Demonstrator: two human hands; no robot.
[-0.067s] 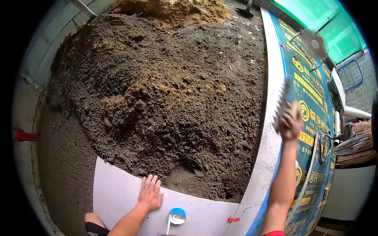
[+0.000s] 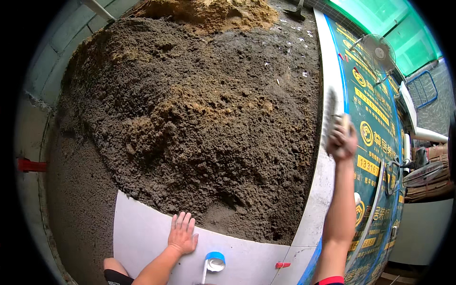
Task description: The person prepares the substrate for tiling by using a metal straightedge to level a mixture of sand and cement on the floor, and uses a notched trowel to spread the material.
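My left hand [image 2: 183, 233] rests palm down on a large white tile [image 2: 149, 232], fingers spread near its far edge, where the dark mortar begins. Out to the right, my right hand [image 2: 343, 142] is wrapped round the pale handle of a notched trowel [image 2: 329, 111]. The trowel's toothed blade is blurred and hovers over or against a white tile strip [image 2: 313, 204]; I cannot tell if it touches. On the white tile beside my left hand sits a round blue-and-white thing [image 2: 216, 259], perhaps a tape roll, with a white strip running from it.
A broad bed of damp mortar [image 2: 204, 123] fills the middle, with yellower sand [image 2: 213, 14] behind it. A small red wedge [image 2: 282, 264] lies across the tile seam. Green printed floor sheeting [image 2: 375, 102] covers the right, with a fan [image 2: 379, 53]. A shovel [image 2: 296, 12] lies far back.
My right hand and the notched trowel have swung a little to the left, off the green sheeting toward the white tile strip. My left hand stays flat on the tile.
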